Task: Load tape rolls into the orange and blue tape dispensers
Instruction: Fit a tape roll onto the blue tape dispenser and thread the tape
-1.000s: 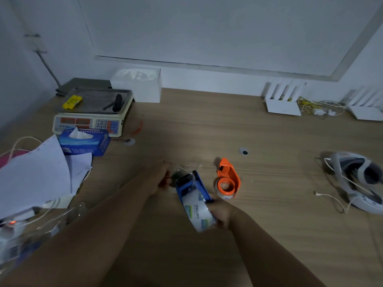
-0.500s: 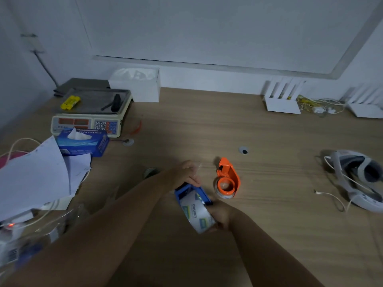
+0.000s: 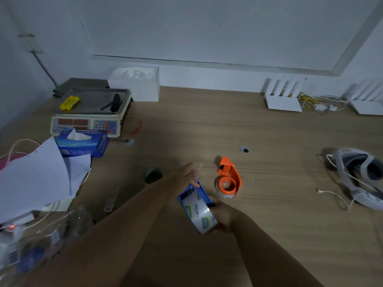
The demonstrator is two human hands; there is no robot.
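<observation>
The blue tape dispenser [image 3: 204,195] is held just above the wooden table, with a clear tape roll [image 3: 200,214] with printed labels seated in it. My right hand [image 3: 224,217] grips the roll and dispenser from the near right side. My left hand [image 3: 186,176] pinches the loose clear tape end at the dispenser's far tip. The orange tape dispenser [image 3: 229,177] lies on the table just to the right, apart from both hands, with a tape roll inside it.
A small dark round object [image 3: 153,174] lies left of my left hand. Loose papers [image 3: 35,177], a blue tissue box [image 3: 83,141] and a weighing scale [image 3: 89,112] fill the left. A headset with white cable [image 3: 360,175] lies at the right. White routers [image 3: 283,98] stand by the wall.
My left hand moved right from the small dark object to the dispenser's far tip and took the tape end. The dark object is now uncovered. My right hand kept its hold.
</observation>
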